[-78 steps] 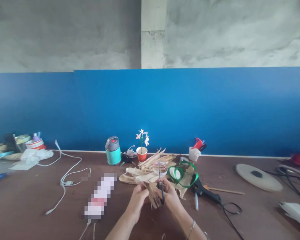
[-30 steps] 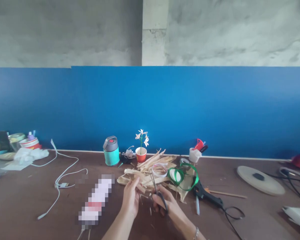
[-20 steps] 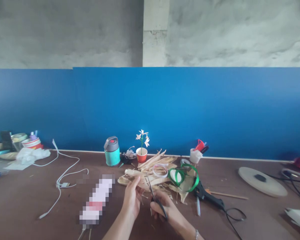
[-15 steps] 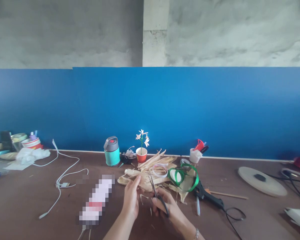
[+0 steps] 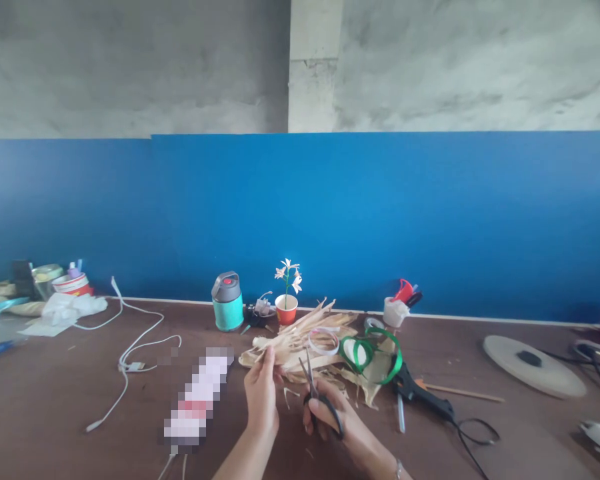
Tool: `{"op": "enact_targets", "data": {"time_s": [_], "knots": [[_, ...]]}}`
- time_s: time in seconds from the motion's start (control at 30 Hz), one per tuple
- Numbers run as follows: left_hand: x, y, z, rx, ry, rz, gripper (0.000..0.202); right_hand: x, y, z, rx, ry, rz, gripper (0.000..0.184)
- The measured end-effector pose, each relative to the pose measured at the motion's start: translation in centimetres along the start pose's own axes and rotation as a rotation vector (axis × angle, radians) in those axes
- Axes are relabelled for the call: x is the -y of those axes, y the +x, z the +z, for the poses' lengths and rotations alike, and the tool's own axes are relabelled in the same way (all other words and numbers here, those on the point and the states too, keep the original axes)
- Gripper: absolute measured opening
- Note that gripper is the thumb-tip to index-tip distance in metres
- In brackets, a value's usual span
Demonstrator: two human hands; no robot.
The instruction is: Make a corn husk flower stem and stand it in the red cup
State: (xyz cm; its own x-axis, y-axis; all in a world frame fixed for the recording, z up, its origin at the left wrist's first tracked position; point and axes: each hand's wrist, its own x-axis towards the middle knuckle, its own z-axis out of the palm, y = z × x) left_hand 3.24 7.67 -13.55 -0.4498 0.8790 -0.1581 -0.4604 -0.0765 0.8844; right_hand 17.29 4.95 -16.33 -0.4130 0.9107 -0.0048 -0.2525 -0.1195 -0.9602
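My right hand (image 5: 337, 417) grips black-handled scissors (image 5: 311, 381), its fingers in the loops. Their blades point away from me and are slightly apart. To the left, my left hand (image 5: 263, 393) is closed, thumb up, on a piece of pale dried corn husk (image 5: 276, 352); the other fingers are mostly hidden behind the hand. A pile of dried husks (image 5: 313, 327) lies just beyond both hands, so where the held piece ends is hard to make out. A roll of green ribbon (image 5: 399, 357) and a roll of white tape (image 5: 324, 341) rest on the pile.
Behind the pile stand a red paper cup (image 5: 286, 312) with a white flower (image 5: 287, 273) and a turquoise flask (image 5: 228, 307). A black glue gun (image 5: 425, 397) lies at right, near a round board (image 5: 534, 367). White cables (image 5: 125, 360) and a pixelated object (image 5: 200, 397) are at left.
My right hand has drawn the scissors slightly back from the husk, and the blades now show a narrow gap. My left hand stays on the husk. The view has shifted a little.
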Motion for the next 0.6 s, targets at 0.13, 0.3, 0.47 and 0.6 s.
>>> {"op": "enact_targets", "data": {"time_s": [0.13, 0.3, 0.47, 0.6], "knots": [[0.0, -0.3, 0.0, -0.011, 0.027, 0.015, 0.045, 0.2, -0.1, 0.5, 0.017, -0.058, 0.042, 0.051], [0.5, -0.7, 0.2, 0.049, 0.072, -0.021, 0.046, 0.4, -0.2, 1.1, -0.048, -0.047, 0.017, 0.050], [0.9, -1.1, 0.1, 0.119, 0.059, -0.041, 0.044, 0.3, 0.0, 1.1, -0.072, -0.054, 0.001, 0.052], [0.9, -1.3, 0.1, 0.132, 0.043, -0.054, 0.042, 0.3, 0.2, 1.1, -0.083, -0.066, -0.008, 0.054]]}}
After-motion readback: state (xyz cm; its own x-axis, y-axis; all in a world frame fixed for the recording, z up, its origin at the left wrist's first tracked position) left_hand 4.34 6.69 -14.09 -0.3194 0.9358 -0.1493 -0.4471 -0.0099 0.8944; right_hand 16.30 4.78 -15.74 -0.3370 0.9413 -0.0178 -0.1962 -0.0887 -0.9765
